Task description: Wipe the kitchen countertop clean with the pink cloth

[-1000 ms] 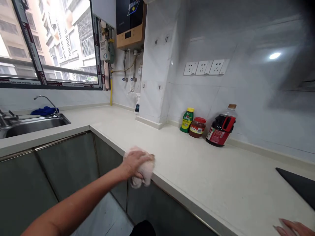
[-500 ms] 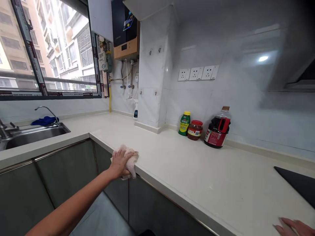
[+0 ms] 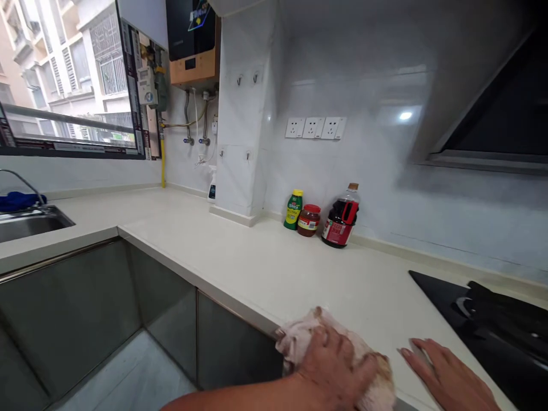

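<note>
My left hand presses down on a crumpled, stained pinkish-white cloth, its fingers bent over the fabric. The cloth lies across the front edge of the pale countertop, and part of it hangs over that edge. To the right, my right hand rests on the countertop with fingers stretched out, holding nothing. It is beside the black cooktop. My left palm and the cloth under it are hidden.
Against the wall stand a green bottle with a yellow cap, a red-lidded jar and a large dark bottle with a red handle. A spray bottle stands behind the pillar. At far left is the sink with a blue cloth.
My left hand has moved right and nearer along the counter edge with the cloth. The view has turned right, bringing more of the cooktop and my right hand into sight.
</note>
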### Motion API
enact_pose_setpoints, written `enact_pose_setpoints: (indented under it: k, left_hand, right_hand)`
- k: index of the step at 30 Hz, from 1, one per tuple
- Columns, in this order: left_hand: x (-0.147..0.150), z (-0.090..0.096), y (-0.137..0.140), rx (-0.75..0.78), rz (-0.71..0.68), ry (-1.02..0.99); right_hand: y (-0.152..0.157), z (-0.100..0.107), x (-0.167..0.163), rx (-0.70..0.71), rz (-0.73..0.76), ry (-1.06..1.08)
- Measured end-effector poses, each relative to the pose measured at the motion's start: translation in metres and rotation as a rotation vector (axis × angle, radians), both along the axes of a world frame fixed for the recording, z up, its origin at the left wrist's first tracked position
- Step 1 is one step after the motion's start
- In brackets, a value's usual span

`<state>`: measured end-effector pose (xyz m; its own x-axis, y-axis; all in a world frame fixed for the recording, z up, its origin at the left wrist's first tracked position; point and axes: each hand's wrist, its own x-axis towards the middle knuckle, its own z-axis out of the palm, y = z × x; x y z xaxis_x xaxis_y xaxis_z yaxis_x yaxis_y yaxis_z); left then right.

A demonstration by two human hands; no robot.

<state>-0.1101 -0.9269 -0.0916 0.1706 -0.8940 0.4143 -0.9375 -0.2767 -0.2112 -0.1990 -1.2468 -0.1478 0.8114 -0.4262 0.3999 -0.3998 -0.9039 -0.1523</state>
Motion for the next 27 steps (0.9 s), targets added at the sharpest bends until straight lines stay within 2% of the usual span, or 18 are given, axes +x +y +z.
enact_pose_setpoints:
  k: [2, 4, 9, 12, 17, 19, 22, 27]
  left_hand:
    - [-0.011, 0.006, -0.026, 0.016, -0.078, -0.026]
    - [-0.012, 0.015, -0.042, 0.033, -0.089, 0.021]
    - [0.016, 0.042, -0.058, 0.164, -0.079, 0.318]
    - [0.043, 0.054, -0.076, 0.207, 0.025, 0.418]
    - [0.094, 0.073, -0.11, 0.096, 0.274, 0.432]
    - [0.111, 0.078, -0.11, 0.062, 0.329, 0.439]
    - [0.126, 0.078, -0.091, 0.064, 0.362, 0.453]
    - [0.112, 0.07, -0.041, 0.24, 0.211, 0.501]
  right_hand:
    - [0.009, 0.009, -0.003, 0.029, 0.01, 0.01]
    - [0.012, 0.015, -0.006, 0.068, 0.023, 0.005]
    - [0.005, 0.016, -0.004, 0.135, 0.043, -0.026]
    - [0.007, 0.011, -0.003, 0.141, 0.028, -0.029]
    - [0.028, 0.013, -0.008, 0.098, -0.008, -0.028]
    - [0.035, 0.016, -0.011, 0.1, -0.022, 0.0]
    - [0.039, 0.016, -0.012, 0.114, -0.037, 0.033]
    - [0.037, 0.011, -0.011, 0.08, -0.025, 0.018]
